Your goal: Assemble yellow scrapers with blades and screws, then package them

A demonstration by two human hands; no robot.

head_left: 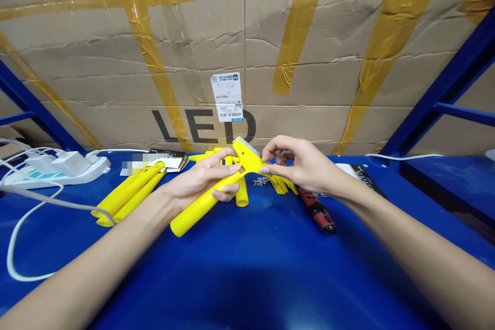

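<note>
A yellow scraper (203, 206) with a round tube handle and a flat triangular head is held up above the blue table, tilted with its head away from me. A metal blade edge (247, 145) runs along the head's far side. My left hand (211, 178) is closed around the scraper where handle and head meet. My right hand (288, 160) pinches the head's right corner between thumb and fingers. Behind the hands lie several yellow parts (242, 193) and a small pile of screws (261, 181). A red and black electric screwdriver (317, 211) lies below my right hand.
Several yellow tubes (131, 196) lie at the left, beside a white power strip (58, 170) with looping cables. Printed cards (170, 157) lie at the back, with black and white packets (361, 178) at the right. A large taped cardboard box (193, 51) stands behind the blue table (247, 278).
</note>
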